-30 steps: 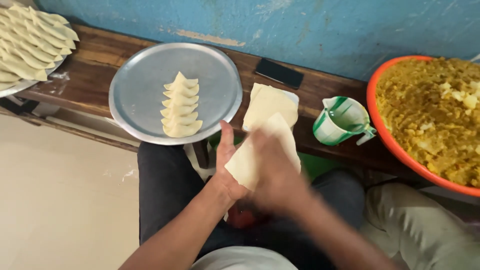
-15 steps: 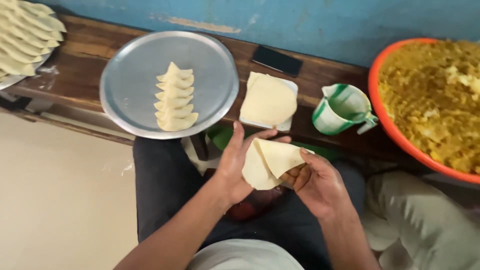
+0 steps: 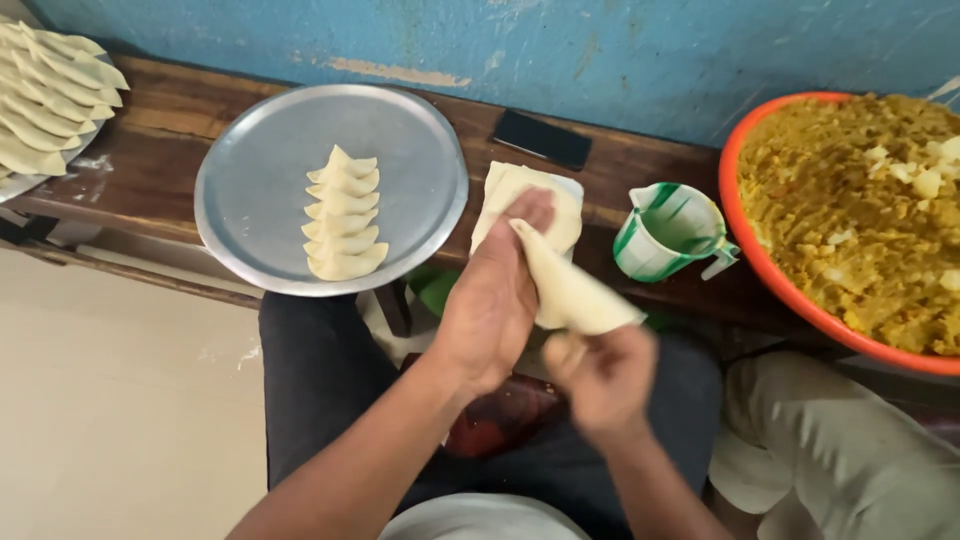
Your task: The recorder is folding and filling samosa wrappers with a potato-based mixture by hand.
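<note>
My left hand point(image 3: 495, 295) grips a pale dough sheet point(image 3: 570, 290) that is folded into a cone, fingers wrapped over its upper edge. My right hand point(image 3: 600, 375), blurred, sits just below the cone's lower end, touching it. Right behind my hands a stack of flat dough sheets point(image 3: 555, 200) lies on a small white tray on the wooden bench point(image 3: 180, 120). A round metal plate point(image 3: 260, 160) to the left carries a row of folded filled pastries point(image 3: 342, 215).
A large orange bowl point(image 3: 745, 230) of yellow filling stands at the right. A green and white jug point(image 3: 665, 230) is beside it. A dark phone point(image 3: 542, 138) lies by the blue wall. Another plate of pastries point(image 3: 50, 80) is at far left.
The sheet went from flat on my left palm to folded, then rolled into a cone. My left hand turned over onto it and my right hand dropped below it.
</note>
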